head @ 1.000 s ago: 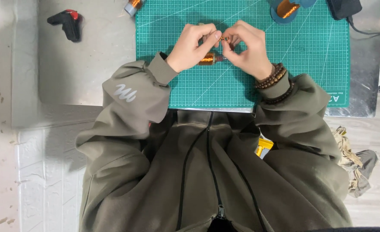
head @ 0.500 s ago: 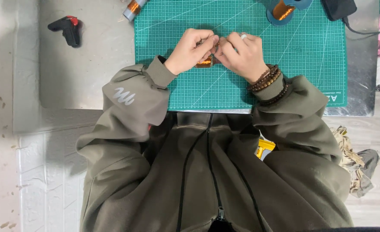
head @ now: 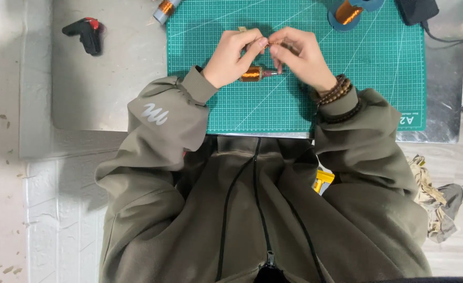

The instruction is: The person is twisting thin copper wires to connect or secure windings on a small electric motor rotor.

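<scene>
Landmark taken as the green cutting mat (head: 378, 84); all positions are given against it, nearest the wearer first. At the mat's near edge the two olive sleeves are seen crossing onto it, the right wrist ringed with dark bead bracelets (head: 339, 94). Just inside that edge, near the mat's middle, a small copper-wound coil (head: 252, 73) is seen, with a thin pinkish shaft projecting from one end toward the mat's right side. The coil's long axis is noted as running left to right, roughly parallel to the near edge. The left hand (head: 234, 57) is closed about the coil's left end, so the coil is tucked under and against that hand; whether it rests on the mat or is lifted clear of it cannot be told. The right hand (head: 299, 55) lies just right of the coil and slightly farther in, its fingertips pinched together and meeting the left thumb and forefinger above the coil; what is pinched is too fine to make out, possibly a strand of wire. The coil is thus nearer the left hand, with its shaft end pointing toward the right hand. At the mat's far edge a blue spool of copper wire (head: 349, 10) and a black box with a cable (head: 417, 9) are recorded. Off the mat's far left corner a smaller copper spool (head: 166, 8) lies, and well left of it a black and red tool (head: 87, 34) on the grey tabletop (head: 111, 78).
</scene>
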